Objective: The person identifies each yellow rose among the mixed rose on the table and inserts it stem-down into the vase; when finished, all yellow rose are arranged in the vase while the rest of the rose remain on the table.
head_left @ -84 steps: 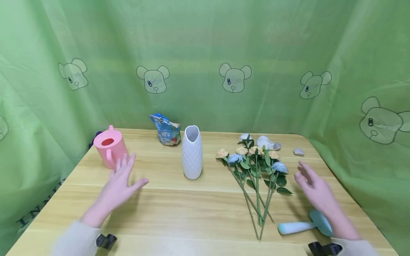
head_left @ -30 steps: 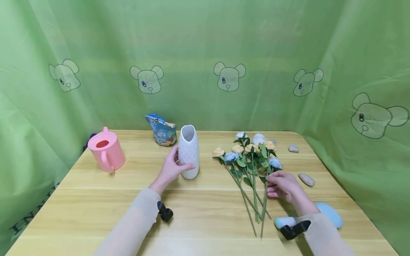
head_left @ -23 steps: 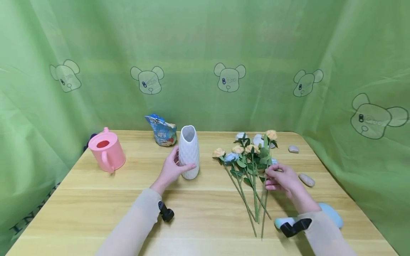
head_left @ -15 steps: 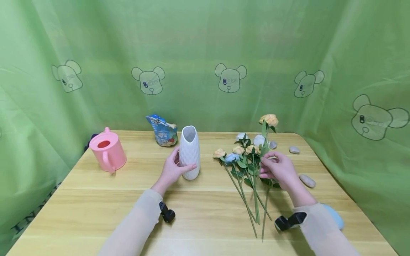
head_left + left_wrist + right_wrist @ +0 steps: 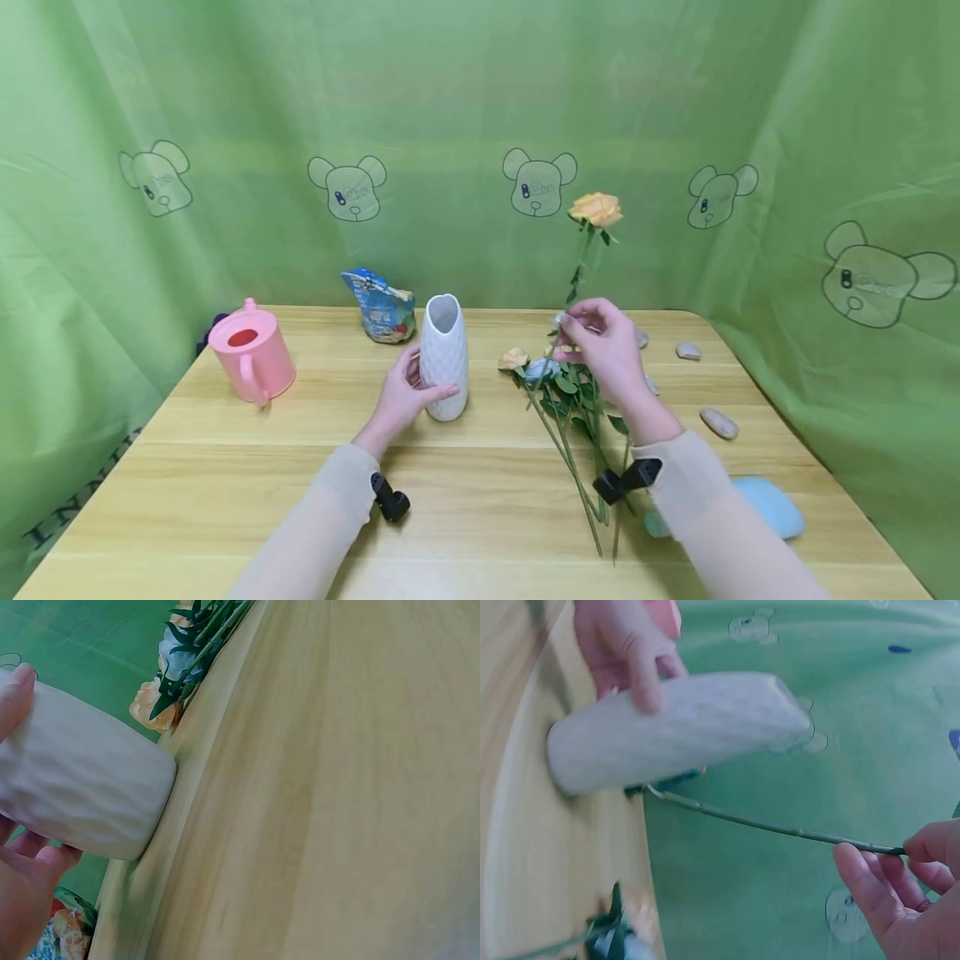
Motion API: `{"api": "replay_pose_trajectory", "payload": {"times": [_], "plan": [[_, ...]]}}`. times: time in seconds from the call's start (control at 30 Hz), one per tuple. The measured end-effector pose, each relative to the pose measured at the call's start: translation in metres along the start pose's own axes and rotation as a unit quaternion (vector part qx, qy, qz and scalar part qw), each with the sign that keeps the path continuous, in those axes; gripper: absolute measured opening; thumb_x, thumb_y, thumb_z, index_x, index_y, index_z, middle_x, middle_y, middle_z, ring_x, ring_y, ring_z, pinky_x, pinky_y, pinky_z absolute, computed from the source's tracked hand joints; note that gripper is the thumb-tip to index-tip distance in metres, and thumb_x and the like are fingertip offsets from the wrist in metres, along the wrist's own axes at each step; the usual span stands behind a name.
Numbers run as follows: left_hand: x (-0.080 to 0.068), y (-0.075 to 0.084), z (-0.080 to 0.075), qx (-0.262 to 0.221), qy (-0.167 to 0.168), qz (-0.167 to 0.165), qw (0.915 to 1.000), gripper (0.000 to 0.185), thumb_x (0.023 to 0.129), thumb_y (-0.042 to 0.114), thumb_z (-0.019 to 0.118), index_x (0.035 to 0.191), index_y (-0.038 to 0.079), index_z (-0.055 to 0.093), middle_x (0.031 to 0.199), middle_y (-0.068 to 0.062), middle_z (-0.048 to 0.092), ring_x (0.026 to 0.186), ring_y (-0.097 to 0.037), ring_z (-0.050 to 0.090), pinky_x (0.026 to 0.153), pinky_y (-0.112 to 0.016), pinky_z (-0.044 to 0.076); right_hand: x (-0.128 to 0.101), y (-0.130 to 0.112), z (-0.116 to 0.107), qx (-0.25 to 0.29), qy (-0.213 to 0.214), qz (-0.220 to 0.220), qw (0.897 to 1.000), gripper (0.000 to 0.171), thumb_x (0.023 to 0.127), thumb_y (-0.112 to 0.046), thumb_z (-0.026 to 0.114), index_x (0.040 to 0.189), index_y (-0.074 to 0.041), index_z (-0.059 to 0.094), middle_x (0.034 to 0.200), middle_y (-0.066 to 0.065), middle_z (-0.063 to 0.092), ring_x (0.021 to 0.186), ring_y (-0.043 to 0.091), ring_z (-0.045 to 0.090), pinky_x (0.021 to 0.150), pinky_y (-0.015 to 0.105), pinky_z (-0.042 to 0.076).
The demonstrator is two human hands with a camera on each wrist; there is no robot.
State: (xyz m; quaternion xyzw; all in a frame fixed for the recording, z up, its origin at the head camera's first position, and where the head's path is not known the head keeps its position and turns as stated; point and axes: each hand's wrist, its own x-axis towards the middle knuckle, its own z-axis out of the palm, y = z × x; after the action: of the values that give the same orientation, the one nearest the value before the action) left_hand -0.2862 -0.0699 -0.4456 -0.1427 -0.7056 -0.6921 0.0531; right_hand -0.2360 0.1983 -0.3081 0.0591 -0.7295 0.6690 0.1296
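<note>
A white, textured vase (image 5: 447,367) stands upright mid-table with its mouth upward. My left hand (image 5: 401,400) grips its left side, fingers behind and thumb (image 5: 16,699) across the front. Over the other flowers, my right hand (image 5: 609,354) pinches the stem (image 5: 765,825) of a peach artificial rose (image 5: 596,210). The bloom is held high against the curtain, and the stem's lower end points down toward the table. Beneath the right hand lie several artificial flowers, including a blue one (image 5: 542,371) and a peach one (image 5: 513,358), partly hidden by that hand.
At the left stands a pink watering can (image 5: 262,358). A blue printed bag (image 5: 386,310) sits behind the vase. On the right are a speckled stone (image 5: 720,422), a smaller stone (image 5: 688,351) and a light-blue tool (image 5: 768,507), partly behind the right sleeve. A green curtain (image 5: 450,100) encloses the table.
My left hand has come from beside the watering can to the vase. My right hand has taken a peach rose from the pile and raised it up and to the left.
</note>
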Motion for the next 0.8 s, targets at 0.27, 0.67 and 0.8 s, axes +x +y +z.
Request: {"api": "replay_pose_trajectory", "payload": {"times": [0.27, 0.67, 0.8], "plan": [[-0.002, -0.003, 0.004, -0.015, 0.019, 0.012, 0.9996, 0.077, 0.064, 0.015, 0.086, 0.131, 0.019, 0.047, 0.124, -0.006, 0.056, 0.112, -0.022, 0.053, 0.098, -0.037, 0.042, 0.018, -0.025, 0.04, 0.051, 0.002, -0.054, 0.997, 0.023, 0.087, -0.003, 0.062, 0.107, 0.004, 0.052, 0.093, 0.016, 0.058, 0.074, 0.022, 0.063, 0.066, 0.038, 0.057], [-0.004, -0.005, 0.004, -0.007, 0.026, 0.003, 0.9996, 0.076, 0.065, 0.022, 0.085, 0.131, 0.022, 0.048, 0.127, -0.002, 0.053, 0.116, -0.018, 0.051, 0.1, -0.033, 0.039, 0.041, -0.062, 0.099, 0.102, -0.004, -0.143, 0.984, 0.019, 0.086, -0.002, 0.063, 0.103, 0.002, 0.054, 0.088, 0.013, 0.058, 0.074, 0.024, 0.061, 0.064, 0.036, 0.057], [-0.004, -0.005, 0.004, -0.005, 0.024, 0.006, 0.9997, 0.075, 0.066, 0.021, 0.085, 0.131, 0.022, 0.047, 0.127, -0.002, 0.053, 0.116, -0.018, 0.05, 0.101, -0.034, 0.039, 0.043, -0.046, 0.109, 0.055, -0.021, -0.133, 0.989, 0.02, 0.087, -0.002, 0.062, 0.104, 0.003, 0.054, 0.089, 0.012, 0.058, 0.075, 0.026, 0.06, 0.064, 0.034, 0.057]]}}
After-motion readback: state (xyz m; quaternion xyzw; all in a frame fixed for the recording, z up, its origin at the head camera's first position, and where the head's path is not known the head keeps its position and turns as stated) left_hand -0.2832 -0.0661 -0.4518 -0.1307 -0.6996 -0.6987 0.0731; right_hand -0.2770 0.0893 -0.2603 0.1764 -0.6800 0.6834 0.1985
